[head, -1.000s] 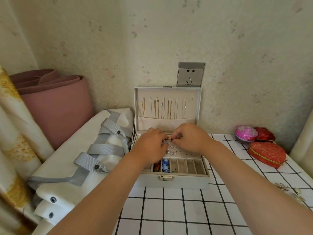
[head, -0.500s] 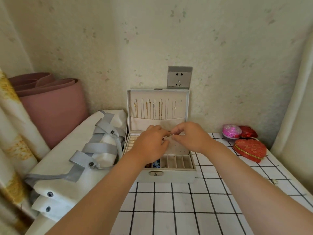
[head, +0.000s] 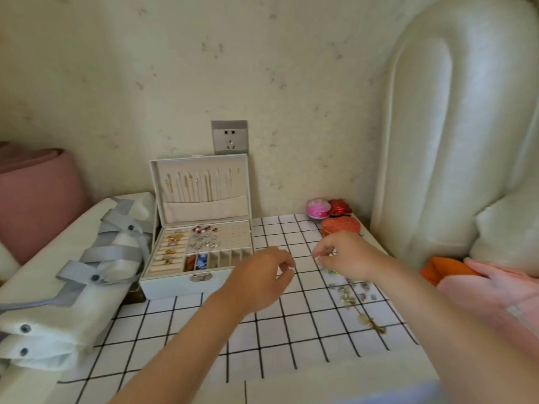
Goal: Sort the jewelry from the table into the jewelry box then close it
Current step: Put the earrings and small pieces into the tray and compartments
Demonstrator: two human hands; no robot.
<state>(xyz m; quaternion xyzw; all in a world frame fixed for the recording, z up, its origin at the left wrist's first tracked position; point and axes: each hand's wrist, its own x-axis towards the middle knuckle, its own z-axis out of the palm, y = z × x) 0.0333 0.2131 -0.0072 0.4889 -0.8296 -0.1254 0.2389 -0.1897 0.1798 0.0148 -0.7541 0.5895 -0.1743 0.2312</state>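
A cream padded headboard fills the right side of the frame, and the table, under a white cloth with a black grid, spreads across the lower middle. At the left lies a folded white bag with grey straps, with a pink roll behind it at the left edge, and a pink cloth sits at the lower right with an orange cloth just above it. The jewelry box stands open at centre left on the table, its lid upright against the wall with chains hanging inside, below a grey wall socket; rings fill the left slots of the tray and earrings sit on the perforated panel. The left hand hovers over the cloth just right of the box, fingers loosely curled with nothing seen in them. The right hand, right of centre, dips its thumb and forefinger towards the upper end of the loose jewelry scattered on the cloth; whether it grasps a piece cannot be told. Behind it sit a red heart-shaped box, a pink round box and a smaller red box
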